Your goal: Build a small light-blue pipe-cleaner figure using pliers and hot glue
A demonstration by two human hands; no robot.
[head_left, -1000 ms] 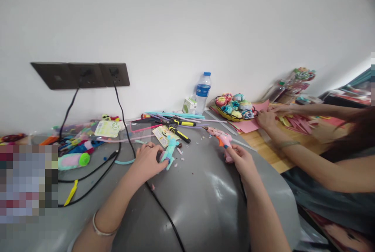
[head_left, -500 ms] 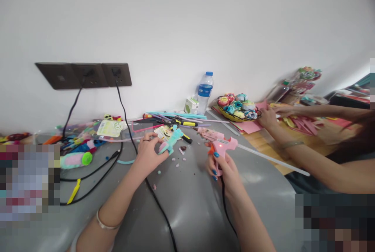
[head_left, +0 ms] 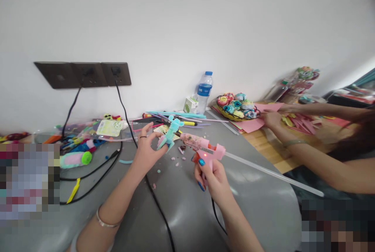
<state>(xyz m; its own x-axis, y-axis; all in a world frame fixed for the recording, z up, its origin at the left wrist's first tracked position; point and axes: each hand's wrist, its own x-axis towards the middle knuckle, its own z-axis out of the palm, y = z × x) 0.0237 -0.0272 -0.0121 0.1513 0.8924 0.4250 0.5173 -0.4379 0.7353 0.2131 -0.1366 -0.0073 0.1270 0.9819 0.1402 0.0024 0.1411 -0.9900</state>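
left hand [head_left: 146, 148]: we've lifted the teal figure [head_left: 170, 133] off the surface [head_left: 181, 201], pinched in our fingers
right hand [head_left: 212, 176]: clamped on the pink glue gun [head_left: 202, 148], swung nozzle-first toward it

Glossy pink plastic glue gun [head_left: 205, 151] with a translucent, smooth glue stick [head_left: 272, 174] at its back. Fuzzy teal pipe-cleaner figure [head_left: 170, 133], soft and matt. Smooth grey tabletop [head_left: 187, 205] with a dull sheen. Clear glossy plastic water bottle [head_left: 203, 92]. Matt pink paper sheet [head_left: 253, 124]. Bare wooden table [head_left: 265, 148] beyond.
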